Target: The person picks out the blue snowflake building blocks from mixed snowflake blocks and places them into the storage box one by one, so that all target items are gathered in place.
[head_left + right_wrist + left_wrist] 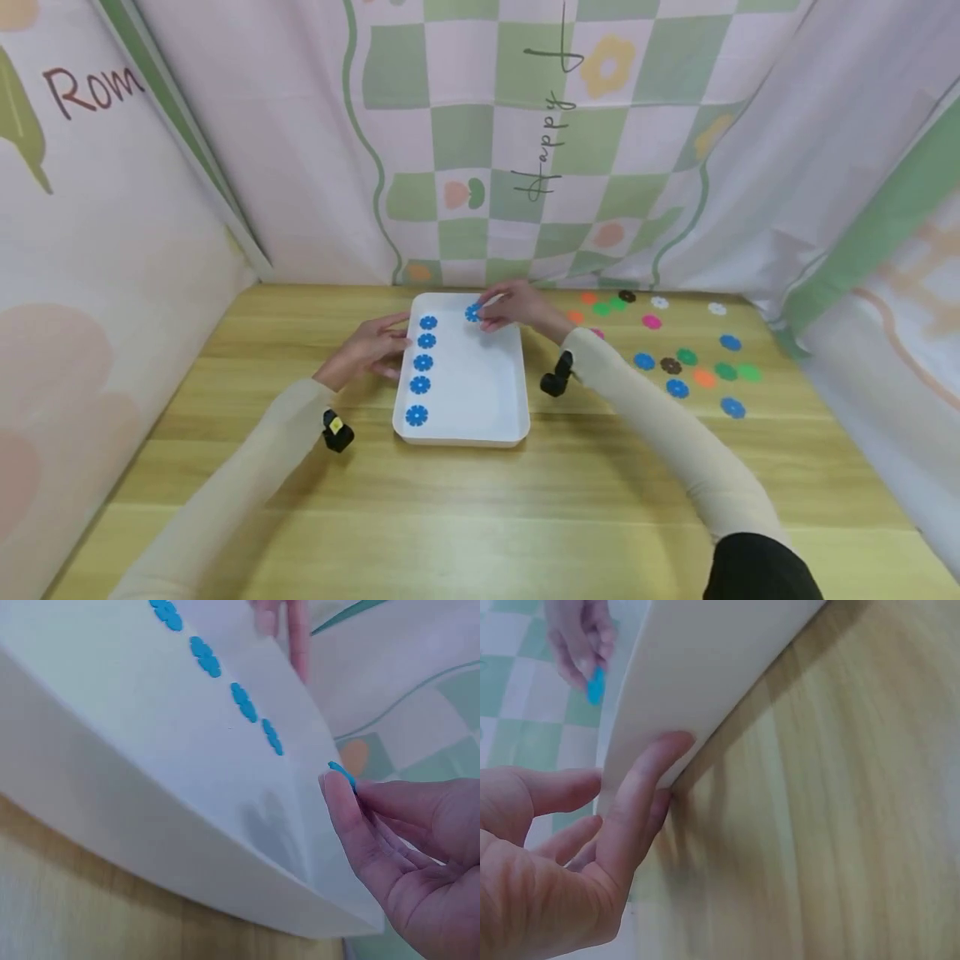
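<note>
A blue snowflake-shaped plastic disc (472,313) is pinched between the thumb and fingers of my right hand (516,305), over the far right part of a white tray (467,396). In the right wrist view, that disc (342,773) shows edge-on at the fingertips. Several matching blue discs (423,362) lie flat in a column along the tray's left side. My left hand (369,346) is at the tray's left edge. Its fingers (634,799) rest against the outer wall, fairly straight, as the left wrist view shows.
Loose discs lie scattered on the wooden table (450,508) to the right of the tray, among them blue (677,388), orange (704,377), brown (671,366), pink (652,322) and white (717,308). A patterned curtain (465,142) hangs behind the table's far edge.
</note>
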A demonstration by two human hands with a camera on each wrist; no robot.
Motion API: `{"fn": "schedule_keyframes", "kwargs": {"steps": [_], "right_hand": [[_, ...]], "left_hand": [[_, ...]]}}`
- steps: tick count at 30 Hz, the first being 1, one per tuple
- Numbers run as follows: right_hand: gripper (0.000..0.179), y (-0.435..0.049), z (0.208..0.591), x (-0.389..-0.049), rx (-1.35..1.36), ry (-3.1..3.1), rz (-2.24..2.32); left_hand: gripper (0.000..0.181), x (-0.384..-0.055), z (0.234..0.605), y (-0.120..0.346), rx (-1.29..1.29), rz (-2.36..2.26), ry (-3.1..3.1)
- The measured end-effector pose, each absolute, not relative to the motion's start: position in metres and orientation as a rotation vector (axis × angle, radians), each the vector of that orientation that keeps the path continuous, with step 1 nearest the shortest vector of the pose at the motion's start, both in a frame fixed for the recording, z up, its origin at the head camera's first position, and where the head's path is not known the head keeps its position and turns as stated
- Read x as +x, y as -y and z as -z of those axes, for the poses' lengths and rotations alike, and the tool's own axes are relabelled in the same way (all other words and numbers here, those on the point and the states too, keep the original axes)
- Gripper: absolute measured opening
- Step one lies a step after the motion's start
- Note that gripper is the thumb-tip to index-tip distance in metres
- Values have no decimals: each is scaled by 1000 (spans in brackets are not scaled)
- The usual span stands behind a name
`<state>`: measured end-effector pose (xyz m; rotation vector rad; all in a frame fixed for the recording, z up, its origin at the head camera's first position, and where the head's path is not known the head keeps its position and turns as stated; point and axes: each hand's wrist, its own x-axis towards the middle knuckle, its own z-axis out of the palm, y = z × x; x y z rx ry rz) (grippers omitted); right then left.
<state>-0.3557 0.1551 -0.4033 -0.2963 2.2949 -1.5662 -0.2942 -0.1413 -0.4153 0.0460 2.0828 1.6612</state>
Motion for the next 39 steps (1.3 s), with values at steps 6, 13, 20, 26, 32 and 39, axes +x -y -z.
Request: {"fn": "schedule_keyframes", "kwargs": {"steps": [6,13,20,26,32,39], "right_hand": [[22,-122,428,-359,-229,-2367,1567],[21,-98,428,-357,-215,-2426,1500],[17,-85,423,-363,-200,-2461,1462],[12,-82,427,-367,-182,-2483,1431],[5,-90,425,-369,-290,-2546,1290],[15,-103,417,-371,-317,-2525,1246]], "left_hand": [[68,-294,414,145,56,-1605,-2164],[68,-294,415,146,123,-1511,-2271],[68,-293,418,146,101,-1557,-2253],[68,-294,421,143,82,-1581,-2230],[67,-297,421,141,52,-1615,-2183],[67,-297,420,139,72,-1635,-2184]]}}
